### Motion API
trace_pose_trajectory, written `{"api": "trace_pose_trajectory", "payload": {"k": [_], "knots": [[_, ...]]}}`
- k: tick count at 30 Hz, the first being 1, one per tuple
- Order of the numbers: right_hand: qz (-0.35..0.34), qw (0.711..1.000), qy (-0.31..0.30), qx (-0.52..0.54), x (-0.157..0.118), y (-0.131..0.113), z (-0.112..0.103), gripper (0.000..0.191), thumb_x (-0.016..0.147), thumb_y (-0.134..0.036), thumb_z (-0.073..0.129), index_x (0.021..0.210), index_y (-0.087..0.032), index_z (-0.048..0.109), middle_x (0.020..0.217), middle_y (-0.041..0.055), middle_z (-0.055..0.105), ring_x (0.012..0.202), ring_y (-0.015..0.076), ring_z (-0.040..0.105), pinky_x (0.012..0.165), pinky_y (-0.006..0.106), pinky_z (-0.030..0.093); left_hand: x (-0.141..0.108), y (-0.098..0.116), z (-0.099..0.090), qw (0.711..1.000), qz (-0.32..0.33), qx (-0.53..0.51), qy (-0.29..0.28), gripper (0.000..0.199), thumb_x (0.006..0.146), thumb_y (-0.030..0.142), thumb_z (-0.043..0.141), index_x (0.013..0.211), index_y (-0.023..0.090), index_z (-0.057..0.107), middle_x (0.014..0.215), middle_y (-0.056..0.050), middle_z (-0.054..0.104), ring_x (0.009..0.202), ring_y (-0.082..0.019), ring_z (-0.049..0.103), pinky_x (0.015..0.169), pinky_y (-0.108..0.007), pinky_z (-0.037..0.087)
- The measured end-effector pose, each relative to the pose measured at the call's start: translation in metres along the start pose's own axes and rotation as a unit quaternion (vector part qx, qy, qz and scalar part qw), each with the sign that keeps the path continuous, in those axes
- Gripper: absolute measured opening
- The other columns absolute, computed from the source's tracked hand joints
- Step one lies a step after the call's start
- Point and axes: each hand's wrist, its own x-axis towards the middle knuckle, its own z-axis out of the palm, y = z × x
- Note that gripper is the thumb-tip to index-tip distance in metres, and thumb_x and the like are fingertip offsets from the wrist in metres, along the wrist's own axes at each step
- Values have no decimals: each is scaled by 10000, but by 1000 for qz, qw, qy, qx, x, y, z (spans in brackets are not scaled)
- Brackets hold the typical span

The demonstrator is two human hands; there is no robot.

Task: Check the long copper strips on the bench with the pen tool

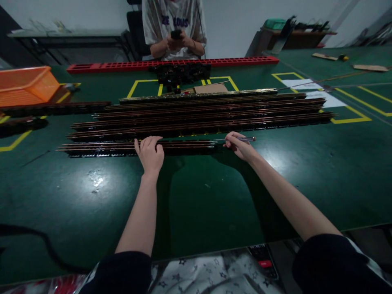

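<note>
My left hand [150,156] is bent over the nearest long black strip [186,150], its fingers on the thin copper-coloured rods [104,146] that run along it. In my right hand [239,145] is a small screwdriver [247,139] with a clear handle. Its thin shaft points left and meets the rods at the right end of this strip; the exact contact is too small to tell. Just beyond lie several more black strips [202,116] with similar rods, side by side.
A long red slotted bar [245,61] and a dark clustered pile [183,75] lie farther back on the green table [208,212]. An orange bin [27,85] stands at left. Across the table, a person [174,28] holds a dark phone-like object.
</note>
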Motion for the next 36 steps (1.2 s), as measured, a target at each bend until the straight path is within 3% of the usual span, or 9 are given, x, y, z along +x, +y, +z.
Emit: {"api": "trace_pose_trajectory", "payload": {"k": [6,12,16,19,22,26,28,32,36], "knots": [[-11,1000,14,-7,0,1,0,186,710,-372,691,667,-214,603,525,-68,485,529,88,455,688,279,464,0,-11,-2,997,34,43,-60,343,771,149,488,1075,155,646,1127,-91,629,1166,-287,470,1124,-545,129],[-39,998,42,-19,2,6,-1,221,723,-407,666,677,-217,564,538,-68,466,525,90,467,685,293,485,-2,-7,2,996,35,71,-44,319,754,195,507,1030,191,667,1041,-85,643,1098,-291,495,1123,-516,180],[-105,982,116,-101,1,7,5,235,744,-444,627,801,-225,564,651,-41,523,606,122,525,625,296,490,-2,-7,3,996,35,75,-32,321,749,204,507,1022,198,676,1035,-84,640,1089,-298,492,1113,-517,203],[-169,927,231,-244,-6,5,17,216,820,-423,557,869,-214,569,697,-21,557,597,129,535,581,287,467,-2,-5,4,996,41,76,-28,324,742,192,513,1017,199,685,1026,-76,646,1064,-294,496,1104,-503,228],[-277,845,279,-362,-15,3,30,166,888,-341,495,877,-201,581,734,12,631,660,154,590,639,304,469,-3,1,6,995,51,76,-30,319,746,208,528,1018,194,693,1009,-76,648,1032,-297,493,1075,-494,272],[-416,748,157,-493,-17,4,45,96,900,-224,498,920,-202,589,877,59,709,784,185,648,730,339,473,-5,13,10,994,66,76,-42,316,751,237,546,1027,189,693,1011,-82,642,1013,-305,478,1012,-488,334],[-446,714,92,-531,-14,7,53,66,893,-201,518,930,-202,571,979,81,717,847,198,660,788,370,467,-7,19,12,993,76,76,-49,318,753,241,548,1034,189,689,1016,-84,639,995,-300,477,985,-486,350],[-399,702,17,-590,-7,15,71,71,895,-270,522,907,-212,562,1138,121,670,1009,243,632,887,434,443,-10,28,14,991,95,72,-63,345,758,253,545,1072,182,672,1018,-95,632,979,-296,473,948,-484,366],[-347,707,3,-616,-3,20,78,116,888,-293,512,924,-189,549,1234,175,598,1133,290,557,914,472,425,-12,34,14,990,101,56,-81,361,761,269,544,1099,206,654,1027,-95,624,980,-300,475,929,-498,368]]}}
